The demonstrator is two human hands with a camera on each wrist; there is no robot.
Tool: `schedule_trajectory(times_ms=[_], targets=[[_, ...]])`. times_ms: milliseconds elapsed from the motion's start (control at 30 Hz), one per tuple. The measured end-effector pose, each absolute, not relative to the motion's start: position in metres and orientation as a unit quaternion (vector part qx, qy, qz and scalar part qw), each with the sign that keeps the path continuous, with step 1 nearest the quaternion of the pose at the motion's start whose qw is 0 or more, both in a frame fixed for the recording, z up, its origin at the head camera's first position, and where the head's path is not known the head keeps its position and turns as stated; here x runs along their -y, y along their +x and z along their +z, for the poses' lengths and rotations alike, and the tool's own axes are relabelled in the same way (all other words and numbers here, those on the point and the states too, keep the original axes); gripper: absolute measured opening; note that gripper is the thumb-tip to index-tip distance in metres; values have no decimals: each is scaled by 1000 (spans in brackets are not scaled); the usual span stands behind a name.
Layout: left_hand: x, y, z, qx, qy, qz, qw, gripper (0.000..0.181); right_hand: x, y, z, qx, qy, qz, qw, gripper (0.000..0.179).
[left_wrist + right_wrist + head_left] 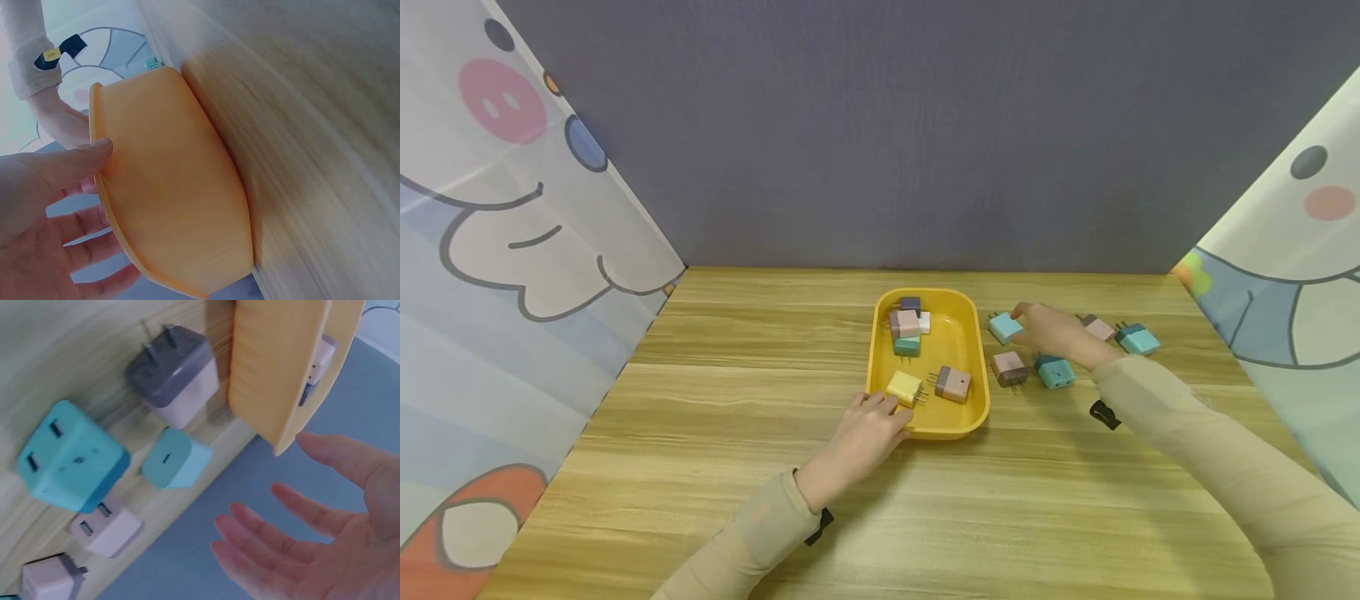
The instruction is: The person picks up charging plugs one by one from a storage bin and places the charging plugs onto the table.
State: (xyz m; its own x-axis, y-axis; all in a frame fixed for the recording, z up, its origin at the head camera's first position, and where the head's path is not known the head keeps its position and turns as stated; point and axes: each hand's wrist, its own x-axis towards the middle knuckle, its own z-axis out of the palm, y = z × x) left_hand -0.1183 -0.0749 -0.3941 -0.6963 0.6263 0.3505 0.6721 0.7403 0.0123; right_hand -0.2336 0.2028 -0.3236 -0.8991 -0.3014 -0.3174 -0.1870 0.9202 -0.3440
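A yellow tray (982, 367) stands on the wooden table. My left hand (865, 437) grips its near left rim, with the thumb (87, 159) on the outer wall and the other fingers over the edge. Inside lie a yellow plug charger (904, 388), a pink-and-brown charger (952, 383), and several others grouped at the back left. To the tray's right, my right hand (1058, 332) hovers with fingers spread and nothing held, nearest a light blue charger (1003, 328). A pink-and-brown charger (1009, 368) and a teal charger (1056, 372) lie closer to me.
Farther right are a pink charger (1097, 327), partly behind the right hand, and a turquoise charger (1138, 338). A dark grey wall (880, 150) stands behind the table (737, 375). Printed cartoon sheets (490, 250) hang at both sides.
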Motion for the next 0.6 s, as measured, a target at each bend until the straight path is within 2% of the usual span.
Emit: schedule_trajectory(times_ms=[600], targets=[[75,-117,-393,918,-354,-77,164,14,-167,-235,-316,-963,-152,-138,177,48]])
